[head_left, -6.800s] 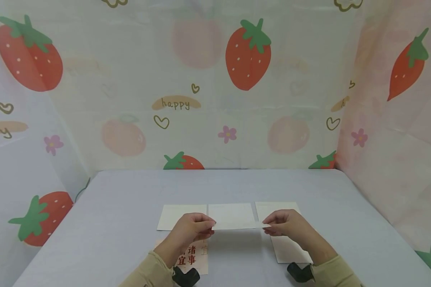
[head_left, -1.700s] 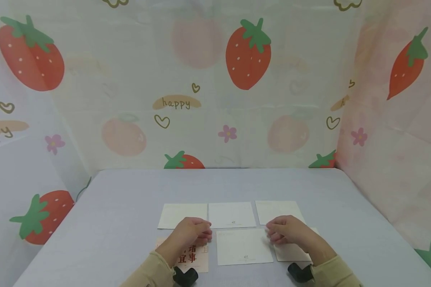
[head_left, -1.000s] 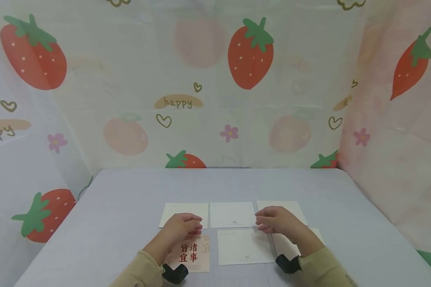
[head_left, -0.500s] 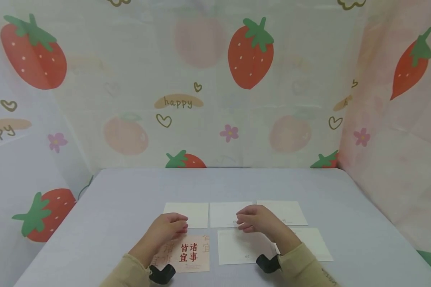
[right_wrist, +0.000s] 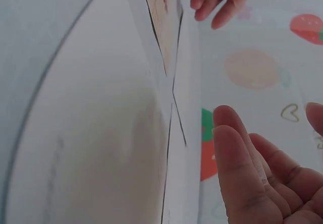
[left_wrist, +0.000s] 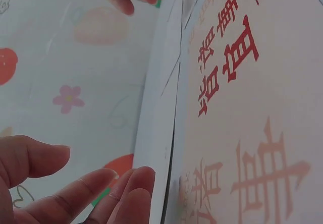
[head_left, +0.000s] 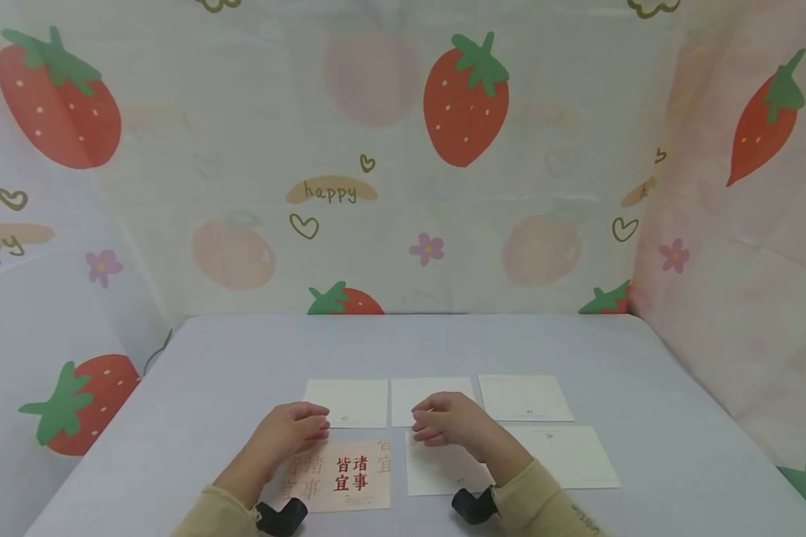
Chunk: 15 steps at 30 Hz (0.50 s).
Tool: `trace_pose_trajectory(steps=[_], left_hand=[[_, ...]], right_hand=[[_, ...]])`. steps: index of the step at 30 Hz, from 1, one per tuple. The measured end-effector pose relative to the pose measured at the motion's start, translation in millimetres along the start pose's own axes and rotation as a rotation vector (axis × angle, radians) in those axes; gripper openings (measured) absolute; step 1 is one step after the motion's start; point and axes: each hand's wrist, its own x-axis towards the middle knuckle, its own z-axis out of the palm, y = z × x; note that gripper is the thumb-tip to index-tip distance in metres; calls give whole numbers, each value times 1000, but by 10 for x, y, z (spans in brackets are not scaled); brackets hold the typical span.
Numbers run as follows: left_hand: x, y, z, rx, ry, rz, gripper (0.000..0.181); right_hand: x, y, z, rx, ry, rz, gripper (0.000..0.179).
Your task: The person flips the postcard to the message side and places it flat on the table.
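Postcards lie flat in two rows of three. My left hand [head_left: 282, 440] hovers near the left end of the front-left card [head_left: 366, 475], which shows red characters on pale pink. Its fingers are loosely bent and hold nothing, as the left wrist view shows beside the printed card [left_wrist: 282, 82]. Over the front-middle white card [head_left: 436, 473] hangs my right hand [head_left: 460, 429], fingers relaxed, holding nothing; it partly hides that card and the back-middle card [head_left: 430, 385]. White sides face up on the front-right card [head_left: 578, 455], back-left card [head_left: 363, 403] and back-right card [head_left: 525, 397].
The cards lie on a table with a pale cloth [head_left: 242, 358]. Strawberry-printed sheets [head_left: 466, 112] stand behind it and at both sides. A dark cord [head_left: 156, 354] shows at the far left corner. Each wrist carries a black mount [head_left: 473, 507].
Earlier both hands held a white postcard above the front row; it now lies in the front-middle place. Both hands have since let go and moved left, uncovering the front-right card and more of the printed card.
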Motion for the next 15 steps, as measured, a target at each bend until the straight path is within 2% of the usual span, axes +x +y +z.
trace_pose_trajectory(steps=[7, 15], left_hand=[[-41, -74, -124, -19, 19, -26, 28], [-84, -137, -265, 1, 33, -63, 30]], right_hand=[[20, 1, 192, 10, -27, 61, 28], [23, 27, 287, 10, -25, 80, 25]])
